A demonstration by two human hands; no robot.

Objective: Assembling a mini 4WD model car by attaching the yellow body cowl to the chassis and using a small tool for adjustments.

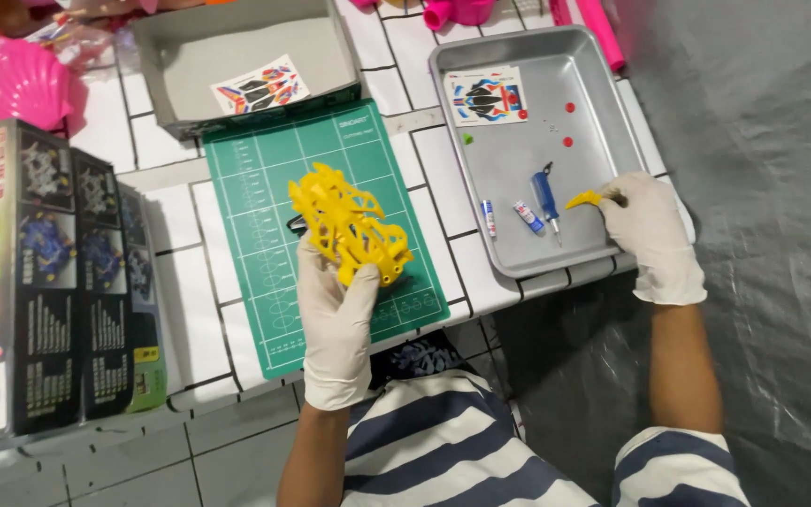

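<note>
**Gloved hands hold two yellow plastic parts over a tiled tabletop**

The white tiled tabletop [180,310] carries everything. To the left of the left hand stand dark printed boxes [49,282]. Beneath that hand lies a green cutting mat [265,188], and beyond the mat sits a grey cardboard box lid [246,47] with a sticker sheet [260,86] inside. A metal tray [603,103] lies under the right hand's fingertips; a second sticker sheet [486,96] rests in its far corner.

The left hand [335,319], in a white glove, has its fingers closed around the lower end of a yellow car body shell [347,223], held up above the mat. The right hand [651,235], also gloved, pinches a small yellow curved piece [584,199] between its fingers at the tray's near right edge.

Just left of that piece, inside the tray, lie a blue screwdriver [546,197] and two small tubes [509,216]. Farther off are two red dots [569,124] and a green bit [468,138].
</note>
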